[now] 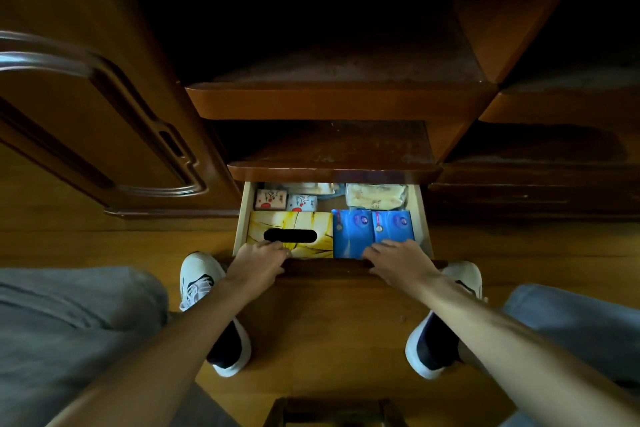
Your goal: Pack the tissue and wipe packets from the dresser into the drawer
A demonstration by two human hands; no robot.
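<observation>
While packets (374,230) fill it, both hands grip the drawer (423,215).

Both bare forearms reach forward and downward, converging slightly toward the middle. The left hand (258,262) lies palm down, its fingers (277,248) curled over the drawer front edge (325,265). The right hand (398,262) mirrors it, palm down, fingers bent over the same edge. The hands sit well apart, wrists nearly straight.
</observation>
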